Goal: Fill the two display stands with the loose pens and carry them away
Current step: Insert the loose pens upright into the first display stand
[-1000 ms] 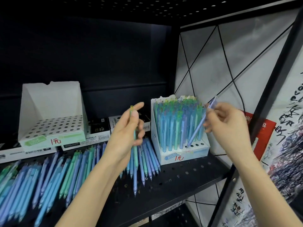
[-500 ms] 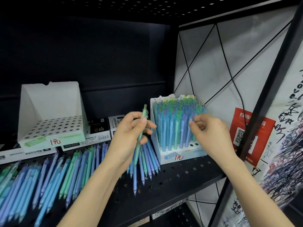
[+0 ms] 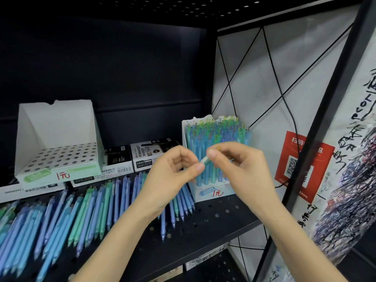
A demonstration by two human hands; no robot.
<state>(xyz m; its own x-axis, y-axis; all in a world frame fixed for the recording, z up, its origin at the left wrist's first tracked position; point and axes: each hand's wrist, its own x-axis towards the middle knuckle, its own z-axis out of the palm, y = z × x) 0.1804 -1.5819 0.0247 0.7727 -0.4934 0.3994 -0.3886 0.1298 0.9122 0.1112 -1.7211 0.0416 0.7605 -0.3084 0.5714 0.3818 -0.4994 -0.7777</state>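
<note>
My left hand (image 3: 173, 176) and my right hand (image 3: 240, 169) meet in front of the full display stand (image 3: 211, 193). Both pinch one pale green pen (image 3: 205, 160); only a short piece of it shows between the fingertips. The full stand is white, marked with a red price, and packed with upright blue and green pens. An empty white display stand (image 3: 57, 159) with a perforated top sits at the back left. Several loose blue and green pens (image 3: 81, 210) lie in a row on the black perforated shelf (image 3: 213, 220), and my left forearm covers some of them.
Black and white boxes of permanent markers (image 3: 150, 153) lie behind the loose pens. A red sign with a QR code (image 3: 303, 165) hangs on the white side panel at the right. A black slanted frame post (image 3: 325, 119) and a hanging cable (image 3: 284, 94) are close by.
My right hand left the full stand, where it had put in a blue pen, and came left to my left hand. Both hands now hold the green pen that the left one carried.
</note>
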